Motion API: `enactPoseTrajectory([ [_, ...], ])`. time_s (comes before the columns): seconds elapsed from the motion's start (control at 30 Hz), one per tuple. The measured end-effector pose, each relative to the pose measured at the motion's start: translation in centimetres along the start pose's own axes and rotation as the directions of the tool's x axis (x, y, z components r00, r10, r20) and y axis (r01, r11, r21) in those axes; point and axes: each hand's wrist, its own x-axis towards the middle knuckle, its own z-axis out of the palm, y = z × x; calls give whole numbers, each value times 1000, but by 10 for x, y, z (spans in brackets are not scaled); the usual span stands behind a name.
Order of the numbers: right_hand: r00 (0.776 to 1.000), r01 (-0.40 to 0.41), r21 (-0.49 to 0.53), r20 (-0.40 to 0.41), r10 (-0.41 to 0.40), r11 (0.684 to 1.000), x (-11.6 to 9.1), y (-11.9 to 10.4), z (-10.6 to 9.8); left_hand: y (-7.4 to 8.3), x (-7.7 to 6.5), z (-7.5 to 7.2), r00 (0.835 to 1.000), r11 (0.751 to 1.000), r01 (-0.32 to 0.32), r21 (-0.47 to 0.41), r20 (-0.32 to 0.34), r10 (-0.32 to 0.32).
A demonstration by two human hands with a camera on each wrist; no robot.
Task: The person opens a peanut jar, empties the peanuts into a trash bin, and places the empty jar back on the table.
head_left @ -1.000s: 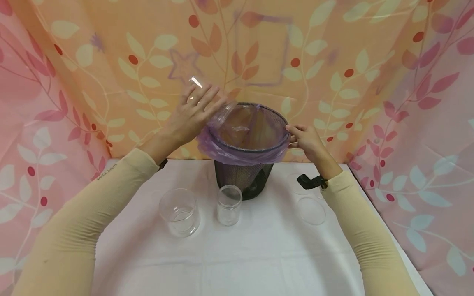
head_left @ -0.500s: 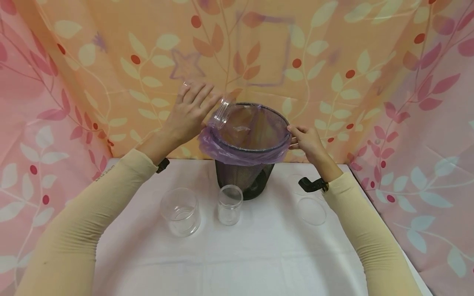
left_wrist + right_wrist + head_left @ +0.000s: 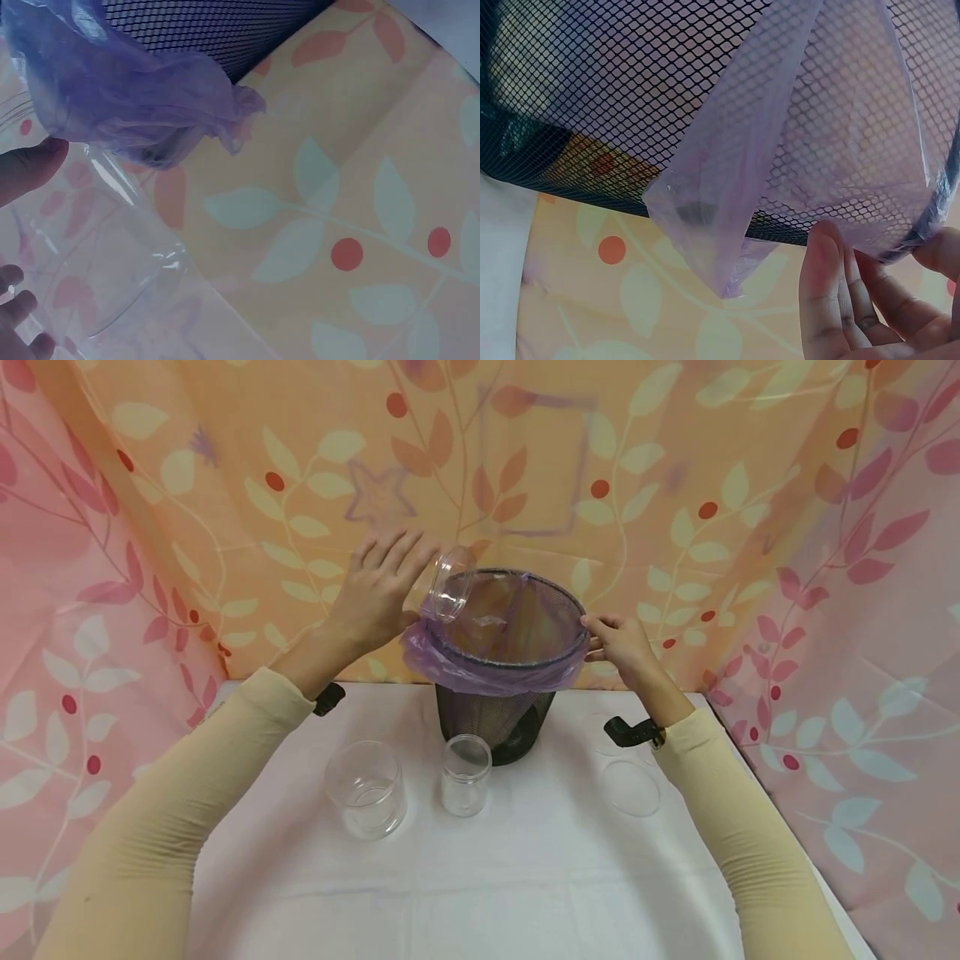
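Note:
In the head view a black mesh wastebasket (image 3: 483, 714) stands at the back of the table, lined with a purple plastic bag (image 3: 498, 681) folded over its rim. My left hand (image 3: 375, 589) holds a clear jar (image 3: 452, 585) sideways, its mouth facing over the basket's left rim. The thumb and fingers lie on opposite sides of the jar (image 3: 127, 255) in the left wrist view. At the right rim, my right hand (image 3: 624, 643) pinches the basket's edge and bag. The right wrist view shows that thumb and fingers on either side of the rim (image 3: 930, 232).
A wide clear jar (image 3: 367, 793) and a narrower one (image 3: 465, 777) stand upright in front of the basket. Thin clear round lids (image 3: 632, 787) lie flat near my right forearm. Patterned cloth (image 3: 525, 460) encloses the white table (image 3: 495, 877) at the back and sides.
My left hand has shifted slightly left and down while turning the jar, so its round mouth shows more over the rim. The right hand keeps its hold on the basket.

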Motion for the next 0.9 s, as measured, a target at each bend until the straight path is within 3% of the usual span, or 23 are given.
enactPoseTrajectory([
  [0.17, 1000, -5, 9, 6, 5, 1000, 1, -1, -1, 2, -3, -7, 994, 984, 107, -142, 0, -108],
  [0.37, 1000, -14, 0, 18, 14, 1000, 2, 0, -1, 5, -11, -17, 966, 912, 246, -329, 7, -258],
  [0.57, 1000, -15, -5, 20, 15, 1000, 1, 1, -1, 9, -21, -26, 924, 801, 336, -496, 9, -382],
  [0.7, 1000, -8, -7, 18, 8, 1000, 1, 2, -2, 16, -29, -34, 890, 712, 390, -584, 41, -453],
  [0.8, 1000, -5, -4, 16, 5, 1000, 1, 1, -2, 22, -34, -40, 872, 649, 407, -643, 60, -487],
  [0.9, 1000, -7, 1, 13, 7, 1000, 1, 2, -1, 27, -39, -44, 864, 609, 384, -694, 38, -502],
])
